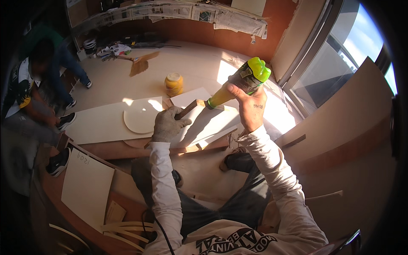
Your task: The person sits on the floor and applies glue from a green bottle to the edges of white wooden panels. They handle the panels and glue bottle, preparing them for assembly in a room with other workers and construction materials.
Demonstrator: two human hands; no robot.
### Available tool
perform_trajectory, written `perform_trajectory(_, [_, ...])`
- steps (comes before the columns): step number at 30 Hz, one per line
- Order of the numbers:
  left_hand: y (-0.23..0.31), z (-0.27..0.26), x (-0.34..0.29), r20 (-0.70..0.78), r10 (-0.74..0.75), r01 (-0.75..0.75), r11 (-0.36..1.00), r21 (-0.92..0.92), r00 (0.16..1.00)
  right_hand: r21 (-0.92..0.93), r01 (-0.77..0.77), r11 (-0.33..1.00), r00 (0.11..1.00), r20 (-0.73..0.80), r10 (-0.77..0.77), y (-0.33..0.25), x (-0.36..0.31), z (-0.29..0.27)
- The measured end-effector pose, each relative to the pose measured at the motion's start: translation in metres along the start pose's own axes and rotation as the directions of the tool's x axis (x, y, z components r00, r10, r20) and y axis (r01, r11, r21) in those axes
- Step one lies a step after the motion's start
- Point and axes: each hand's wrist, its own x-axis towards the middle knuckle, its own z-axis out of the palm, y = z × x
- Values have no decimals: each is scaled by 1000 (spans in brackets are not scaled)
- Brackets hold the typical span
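My right hand [251, 108], bare, wraps round a green plastic bottle [258, 70] with a dark label. The bottle is tilted with its base up and its mouth down to the left. That mouth sits at the end of a narrow wooden strip [191, 109]; I cannot tell whether they touch. My left hand [168, 127], in a greyish work glove, grips the strip, which slants up to the right. Below both hands lie white panels [199, 123], crossed by a dark shadow. A round white disc [140, 114] rests on a long white board [93, 121] to the left.
A yellow jar [174, 85] stands beyond the panels, with a broom head [140, 63] behind it. Another person [27, 93] sits at the left. A large curved panel [340, 114] leans at the right by the window. Thin bent strips [123, 231] lie lower left.
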Motion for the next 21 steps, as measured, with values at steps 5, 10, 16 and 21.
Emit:
perform_trajectory(5, [1, -3, -1, -6, 0, 1, 997, 79, 1000, -28, 29, 999, 998, 48, -27, -8, -3, 6])
perform_trajectory(10, [0, -2, 1, -18, 50, -49, 998, 41, 999, -157, 2, 988, 996, -86, -16, 19, 4, -28])
perform_trajectory(16, [1, 0, 0, -20, 40, -39, 999, 30, 999, -37, 30, 999, 999, -16, -31, -2, -3, 0])
perform_trajectory(21, [14, -5, -3, 31, -36, 34, 999, 42, 999, -41, -1, 999, 997, 75, 4, -26, 1, 19])
